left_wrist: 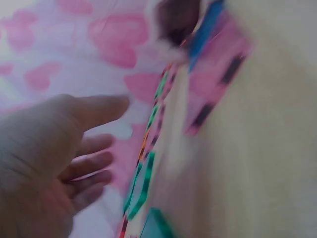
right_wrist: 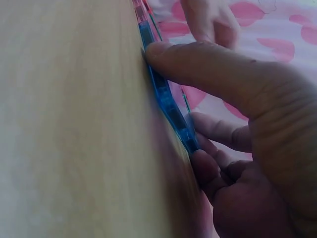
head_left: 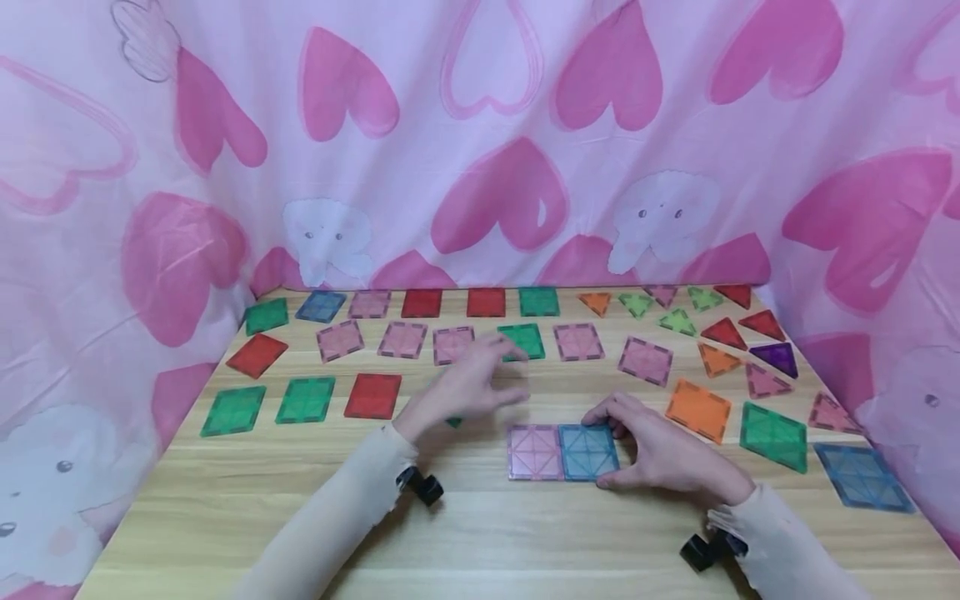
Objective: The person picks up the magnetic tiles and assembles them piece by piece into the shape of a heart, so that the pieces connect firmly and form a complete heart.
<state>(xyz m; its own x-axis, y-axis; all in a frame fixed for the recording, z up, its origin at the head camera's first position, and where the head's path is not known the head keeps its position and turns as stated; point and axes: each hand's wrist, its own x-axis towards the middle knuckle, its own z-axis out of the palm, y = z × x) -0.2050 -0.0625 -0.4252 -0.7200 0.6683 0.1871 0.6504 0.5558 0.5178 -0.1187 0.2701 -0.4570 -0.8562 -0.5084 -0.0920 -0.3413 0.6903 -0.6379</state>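
Sleeves (head_left: 333,512) flank the surface (head_left: 450,550): right hand (head_left: 656,448) pinches the blue tile (head_left: 588,452), pink tile (head_left: 535,452) joined at its left; left hand (head_left: 465,383), grip loose and empty, hovers beyond, up-left of both.

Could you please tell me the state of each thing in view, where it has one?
Left grip: empty, fingers apart.
Right grip: holding a blue square by its edges.
Blue square: held, edge against a pink square.
Pink square: not held, lying flat.
Other squares: lying loose, not held.
Triangles: lying loose, not held.
Curtain: hanging, creased.
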